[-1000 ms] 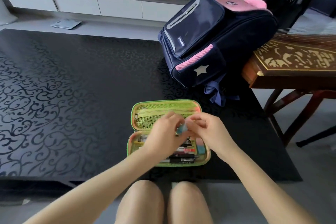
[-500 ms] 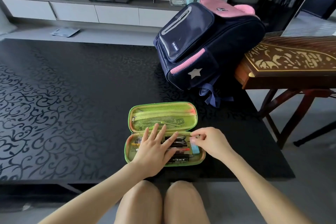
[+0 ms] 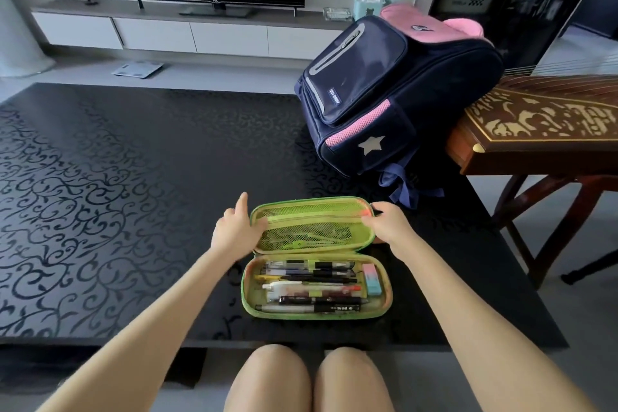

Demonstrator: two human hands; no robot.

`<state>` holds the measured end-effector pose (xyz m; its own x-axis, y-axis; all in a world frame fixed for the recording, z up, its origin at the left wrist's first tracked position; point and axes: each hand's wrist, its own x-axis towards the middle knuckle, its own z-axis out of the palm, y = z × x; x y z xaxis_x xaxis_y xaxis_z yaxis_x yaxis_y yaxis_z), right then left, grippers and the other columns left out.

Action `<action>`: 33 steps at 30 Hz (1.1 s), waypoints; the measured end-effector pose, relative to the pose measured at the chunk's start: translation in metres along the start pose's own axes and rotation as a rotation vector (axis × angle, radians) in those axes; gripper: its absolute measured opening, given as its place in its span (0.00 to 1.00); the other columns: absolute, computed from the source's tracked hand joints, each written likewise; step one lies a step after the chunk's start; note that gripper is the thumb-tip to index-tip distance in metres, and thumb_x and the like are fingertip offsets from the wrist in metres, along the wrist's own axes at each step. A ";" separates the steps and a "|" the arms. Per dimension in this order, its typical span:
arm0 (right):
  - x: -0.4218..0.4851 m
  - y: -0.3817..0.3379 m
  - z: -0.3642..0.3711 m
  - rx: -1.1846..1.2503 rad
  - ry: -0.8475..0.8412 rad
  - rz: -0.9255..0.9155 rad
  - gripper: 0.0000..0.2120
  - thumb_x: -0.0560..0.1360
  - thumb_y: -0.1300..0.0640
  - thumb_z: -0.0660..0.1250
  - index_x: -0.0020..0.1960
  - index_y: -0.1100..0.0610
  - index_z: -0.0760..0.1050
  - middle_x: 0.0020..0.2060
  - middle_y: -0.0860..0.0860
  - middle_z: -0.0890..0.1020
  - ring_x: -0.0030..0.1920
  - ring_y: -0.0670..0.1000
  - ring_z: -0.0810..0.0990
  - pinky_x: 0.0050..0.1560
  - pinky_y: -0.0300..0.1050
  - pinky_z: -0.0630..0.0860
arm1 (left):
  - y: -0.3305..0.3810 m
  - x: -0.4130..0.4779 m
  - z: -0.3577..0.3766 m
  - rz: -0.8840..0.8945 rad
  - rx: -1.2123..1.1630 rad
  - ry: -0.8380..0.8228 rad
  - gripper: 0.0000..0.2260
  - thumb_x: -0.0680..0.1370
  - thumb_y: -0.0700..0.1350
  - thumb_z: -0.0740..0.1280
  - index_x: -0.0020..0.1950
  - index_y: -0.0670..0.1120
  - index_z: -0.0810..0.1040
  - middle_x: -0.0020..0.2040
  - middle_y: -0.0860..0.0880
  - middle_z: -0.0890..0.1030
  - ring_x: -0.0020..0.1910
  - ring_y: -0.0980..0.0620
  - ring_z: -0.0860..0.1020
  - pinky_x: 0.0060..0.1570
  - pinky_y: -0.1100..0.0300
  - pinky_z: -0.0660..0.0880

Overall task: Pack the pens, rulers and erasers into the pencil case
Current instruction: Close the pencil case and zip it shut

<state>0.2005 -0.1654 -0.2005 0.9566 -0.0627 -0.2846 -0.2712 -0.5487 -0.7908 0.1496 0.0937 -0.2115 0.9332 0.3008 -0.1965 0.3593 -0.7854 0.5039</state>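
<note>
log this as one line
pencil case: open | left hand: grips lid left end | right hand: grips lid right end | pens, eraser: inside

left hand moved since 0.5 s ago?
Yes. The left hand left the pens and went away from the person to the pencil case lid, at its left end.
</note>
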 end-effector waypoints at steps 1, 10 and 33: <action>0.001 -0.002 0.001 0.003 0.011 -0.023 0.22 0.75 0.63 0.65 0.68 0.61 0.68 0.59 0.58 0.76 0.51 0.54 0.76 0.44 0.45 0.72 | -0.004 0.008 -0.005 -0.009 -0.054 -0.059 0.29 0.77 0.51 0.62 0.75 0.47 0.56 0.68 0.40 0.69 0.66 0.40 0.68 0.64 0.51 0.66; -0.059 -0.003 -0.033 -0.161 0.022 -0.395 0.08 0.71 0.65 0.68 0.49 0.56 0.75 0.45 0.49 0.80 0.47 0.50 0.79 0.51 0.47 0.76 | -0.006 -0.033 -0.046 0.437 -0.134 0.011 0.16 0.68 0.38 0.71 0.47 0.59 0.77 0.47 0.54 0.79 0.47 0.53 0.77 0.48 0.60 0.72; -0.100 0.057 0.022 -0.947 0.404 -1.103 0.22 0.68 0.44 0.70 0.51 0.59 0.69 0.46 0.58 0.82 0.50 0.57 0.82 0.53 0.51 0.79 | 0.019 -0.072 0.020 0.665 0.660 -0.117 0.49 0.62 0.75 0.54 0.76 0.53 0.44 0.70 0.44 0.62 0.68 0.44 0.61 0.72 0.45 0.52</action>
<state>0.0866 -0.1719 -0.2290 0.6363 0.5955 0.4905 0.5983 -0.7823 0.1736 0.0888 0.0462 -0.2048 0.9269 -0.3475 -0.1415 -0.3546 -0.9346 -0.0278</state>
